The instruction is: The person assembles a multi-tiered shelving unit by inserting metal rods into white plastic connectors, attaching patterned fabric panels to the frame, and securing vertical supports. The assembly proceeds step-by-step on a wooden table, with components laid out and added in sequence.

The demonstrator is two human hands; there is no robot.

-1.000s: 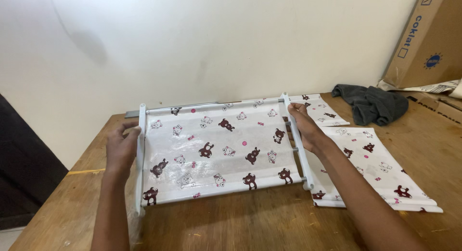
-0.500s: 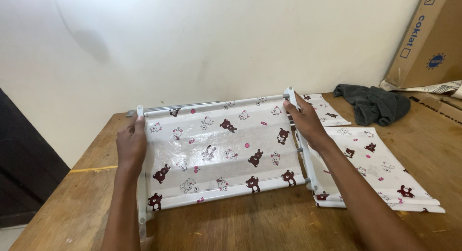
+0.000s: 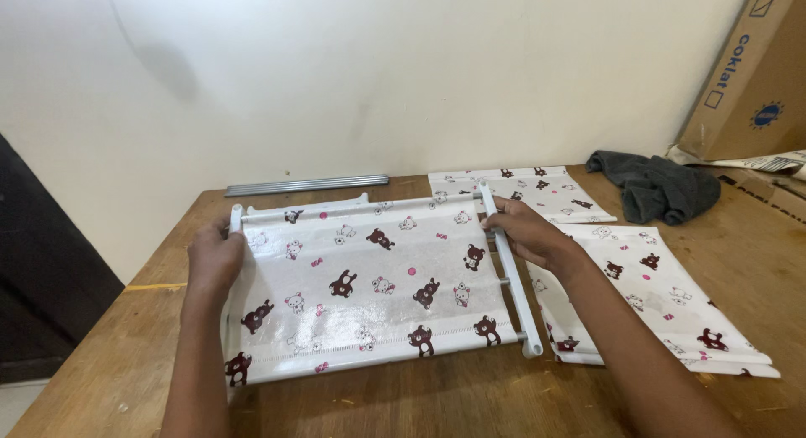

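Head view showed the left hand (image 3: 214, 260) and right hand (image 3: 525, 231) each closed around a white plastic side rail (image 3: 509, 270) of the bear-printed plastic shelf panel (image 3: 361, 287), raised off the wooden table (image 3: 470, 396). Uneven pulling could have twisted the rails loose from the glossy sheet.

A wooden table (image 3: 437, 396) carries bear-print sheets (image 3: 663, 295), grey metal rods (image 3: 306, 185), a dark cloth (image 3: 659, 186) and a cardboard box (image 3: 751, 77).

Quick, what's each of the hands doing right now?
Left hand: closed on the left white bar of the bear-print panel.
Right hand: closed on the right white bar.
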